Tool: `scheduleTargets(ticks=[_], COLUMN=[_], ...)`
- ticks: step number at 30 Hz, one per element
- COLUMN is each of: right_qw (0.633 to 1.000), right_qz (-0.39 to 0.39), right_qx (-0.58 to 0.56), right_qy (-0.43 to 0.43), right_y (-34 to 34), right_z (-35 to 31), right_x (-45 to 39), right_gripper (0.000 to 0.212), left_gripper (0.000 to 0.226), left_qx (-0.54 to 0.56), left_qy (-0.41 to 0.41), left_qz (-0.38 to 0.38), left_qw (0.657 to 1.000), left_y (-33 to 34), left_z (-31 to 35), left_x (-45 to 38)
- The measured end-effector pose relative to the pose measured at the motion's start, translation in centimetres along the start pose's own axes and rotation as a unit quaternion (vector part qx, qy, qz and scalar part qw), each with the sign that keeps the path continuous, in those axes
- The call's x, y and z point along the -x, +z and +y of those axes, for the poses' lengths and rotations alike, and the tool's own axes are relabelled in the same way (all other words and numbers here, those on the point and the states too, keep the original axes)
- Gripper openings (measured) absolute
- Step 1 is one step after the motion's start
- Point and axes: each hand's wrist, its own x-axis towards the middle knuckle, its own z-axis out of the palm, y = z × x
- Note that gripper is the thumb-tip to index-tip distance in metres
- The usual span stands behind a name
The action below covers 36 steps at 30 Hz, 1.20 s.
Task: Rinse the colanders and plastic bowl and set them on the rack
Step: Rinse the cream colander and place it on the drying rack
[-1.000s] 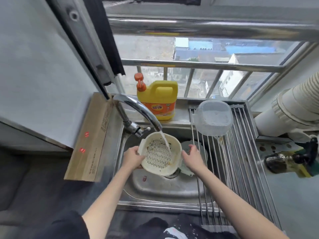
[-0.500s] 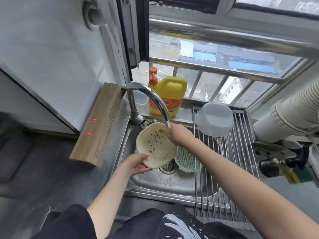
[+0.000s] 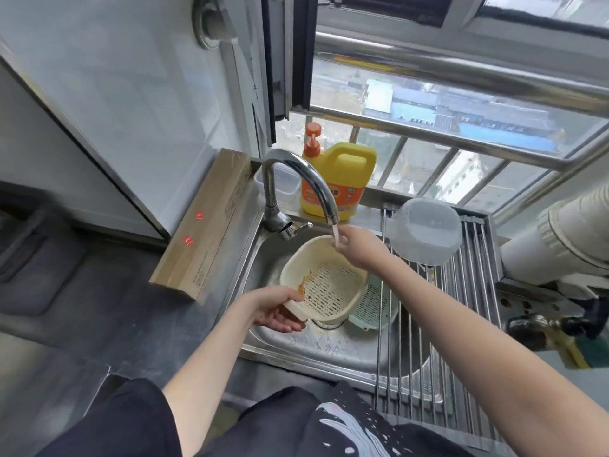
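Note:
A cream colander (image 3: pixel 329 285) with orange residue inside is tilted over the sink (image 3: pixel 290 344). My left hand (image 3: pixel 275 311) grips its near rim. My right hand (image 3: pixel 357 247) is at its far rim, right under the water stream from the tap (image 3: pixel 296 179); whether it grips the rim is hidden. A pale green colander (image 3: pixel 374 305) lies in the sink behind the cream one. A clear plastic bowl (image 3: pixel 425 230) sits upside down on the steel roll-up rack (image 3: pixel 461 311).
A yellow detergent jug (image 3: pixel 339 183) with an orange pump stands behind the tap. A wooden box (image 3: pixel 204 222) lies left of the sink. A white duct (image 3: pixel 566 239) and a dark fitting (image 3: pixel 543 324) are at the right. The window bars are beyond.
The cream colander has been turned and tilted, its inside now facing me. My right hand moved from its right side up to the far rim under the running water.

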Motion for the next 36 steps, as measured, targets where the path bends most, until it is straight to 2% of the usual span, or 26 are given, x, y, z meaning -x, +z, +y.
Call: scheduleTargets(ticks=[3, 7, 10, 13, 15, 20, 25, 27, 30, 32, 36], right_qw=[0.999, 0.998, 0.999, 0.996, 0.989, 0.954, 0.876, 0.848, 0.829, 0.832, 0.888], right_qz=[0.007, -0.011, -0.031, -0.024, -0.011, 0.061, 0.135, 0.165, 0.202, 0.220, 0.267], right_qx=[0.048, 0.056, -0.008, -0.085, -0.149, -0.294, -0.461, -0.496, -0.512, -0.501, -0.368], right_qy=[0.000, 0.000, 0.010, -0.007, -0.020, -0.015, 0.056, 0.085, 0.102, 0.096, 0.070], right_y=[0.3, 0.4, 0.4, 0.3, 0.4, 0.3, -0.1, 0.0, 0.2, 0.3, 0.0], right_z=[-0.1, -0.6, -1.0, -1.6, -1.7, 0.6, 3.4, 4.2, 4.7, 4.5, 4.0], right_x=[-0.2, -0.8, -1.1, -0.7, 0.1, 2.4, 4.1, 4.5, 5.1, 5.5, 6.0], right_gripper=[0.022, 0.012, 0.021, 0.022, 0.019, 0.021, 0.031, 0.033, 0.035, 0.034, 0.030], left_gripper=[0.035, 0.033, 0.022, 0.028, 0.031, 0.030, 0.023, 0.024, 0.029, 0.033, 0.034], left_qx=[-0.036, -0.051, 0.009, 0.097, 0.137, 0.198, 0.202, 0.198, 0.196, 0.199, 0.175], left_qy=[-0.001, -0.004, 0.001, 0.055, 0.089, 0.168, 0.194, 0.200, 0.208, 0.206, 0.170], left_qz=[-0.004, -0.015, 0.003, 0.079, 0.099, 0.074, 0.032, 0.019, 0.003, -0.009, -0.012], left_qw=[0.999, 0.999, 1.000, 0.991, 0.982, 0.963, 0.960, 0.959, 0.958, 0.958, 0.970], left_y=[0.3, 0.2, -0.2, -0.7, -0.7, -0.4, 0.6, 1.2, 2.0, 2.4, 3.1], left_z=[0.8, 0.8, -0.2, -1.0, -0.8, 1.1, 3.0, 3.7, 4.7, 5.1, 5.1], left_x=[0.7, 1.0, 0.3, -1.4, -2.3, -3.3, -3.9, -4.1, -4.4, -4.6, -5.2])
